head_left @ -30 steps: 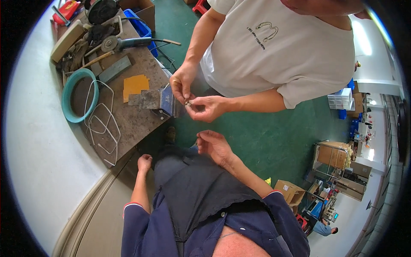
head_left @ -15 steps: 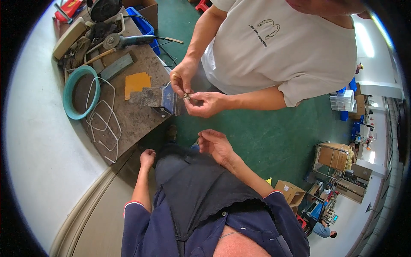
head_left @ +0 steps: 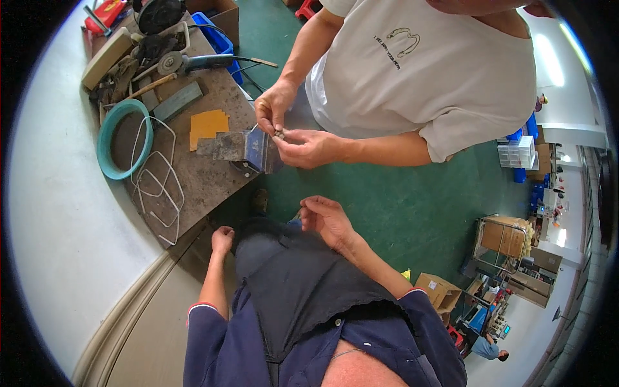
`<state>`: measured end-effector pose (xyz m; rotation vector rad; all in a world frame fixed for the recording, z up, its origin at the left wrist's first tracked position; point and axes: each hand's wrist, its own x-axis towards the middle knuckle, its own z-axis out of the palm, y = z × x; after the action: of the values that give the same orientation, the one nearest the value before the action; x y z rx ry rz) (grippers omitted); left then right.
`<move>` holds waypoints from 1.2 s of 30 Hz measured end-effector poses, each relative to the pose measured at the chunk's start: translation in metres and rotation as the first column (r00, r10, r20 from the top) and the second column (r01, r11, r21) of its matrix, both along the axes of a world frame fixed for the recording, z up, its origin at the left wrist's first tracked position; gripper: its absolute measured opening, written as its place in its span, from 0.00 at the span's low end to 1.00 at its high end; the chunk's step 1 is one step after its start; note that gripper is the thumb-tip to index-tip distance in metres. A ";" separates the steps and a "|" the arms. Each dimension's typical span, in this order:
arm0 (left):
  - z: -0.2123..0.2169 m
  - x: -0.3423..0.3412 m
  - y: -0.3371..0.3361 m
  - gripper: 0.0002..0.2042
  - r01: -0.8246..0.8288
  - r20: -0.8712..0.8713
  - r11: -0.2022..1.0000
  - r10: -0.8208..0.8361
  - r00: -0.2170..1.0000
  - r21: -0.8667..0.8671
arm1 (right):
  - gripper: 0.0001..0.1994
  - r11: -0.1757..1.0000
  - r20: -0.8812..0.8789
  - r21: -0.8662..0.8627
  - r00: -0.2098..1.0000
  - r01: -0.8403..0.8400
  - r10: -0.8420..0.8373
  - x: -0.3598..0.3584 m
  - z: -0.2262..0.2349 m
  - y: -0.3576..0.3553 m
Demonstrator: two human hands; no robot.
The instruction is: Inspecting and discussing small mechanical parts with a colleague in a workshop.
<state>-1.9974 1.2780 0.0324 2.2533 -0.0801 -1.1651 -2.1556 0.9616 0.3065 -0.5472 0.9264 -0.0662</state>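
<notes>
My left hand [head_left: 222, 239] hangs low beside the table's near edge, its fingers loosely curled and nothing visible in them. In front of my black apron [head_left: 309, 290], my right hand [head_left: 327, 221] is raised with bent fingers apart, palm turned inward, and holds nothing. Across from me, another person in a white T-shirt [head_left: 419, 71] pinches a small metallic piece [head_left: 279, 134] between the fingertips of both hands. Their hands are just beyond the blue vise [head_left: 256, 149] at the table corner. My own hands touch neither the piece nor the vise.
On the worktable [head_left: 209, 184] lie an angle grinder [head_left: 200, 62], a grey sharpening stone [head_left: 178, 101], orange sandpaper [head_left: 207, 126], a teal round basin [head_left: 105, 143] and bent white wire [head_left: 174, 164]. Cardboard boxes [head_left: 438, 290] and a wire cart [head_left: 500, 242] stand on the right.
The other person's hands have shifted slightly up and left, with the small piece still pinched between them. My hands have hardly moved.
</notes>
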 end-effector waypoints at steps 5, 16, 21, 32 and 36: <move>-0.003 -0.001 0.003 0.12 0.021 0.012 1.000 -0.021 1.000 0.001 | 0.07 1.000 -0.011 -0.006 1.000 -0.004 0.004 0.002 0.002 0.001; 0.001 -0.002 0.012 0.11 -0.009 -0.003 1.000 0.009 1.000 0.021 | 0.08 1.000 -0.009 0.000 1.000 -0.012 0.012 0.000 0.001 0.003; -0.008 -0.003 0.020 0.11 -0.010 -0.005 1.000 0.010 1.000 0.024 | 0.08 1.000 -0.012 -0.018 1.000 -0.012 0.012 0.001 0.004 0.006; -0.012 -0.006 0.017 0.11 0.010 0.018 1.000 -0.010 1.000 0.026 | 0.08 1.000 -0.013 -0.024 1.000 -0.005 0.005 -0.005 0.003 0.008; -0.006 -0.007 0.017 0.11 0.017 0.012 1.000 -0.017 1.000 0.018 | 0.08 1.000 -0.013 -0.024 1.000 -0.002 0.001 -0.004 0.004 0.009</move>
<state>-2.0046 1.2952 0.0261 2.2797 -0.0944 -1.1651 -2.1598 0.9706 0.3109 -0.5709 0.9384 -0.0727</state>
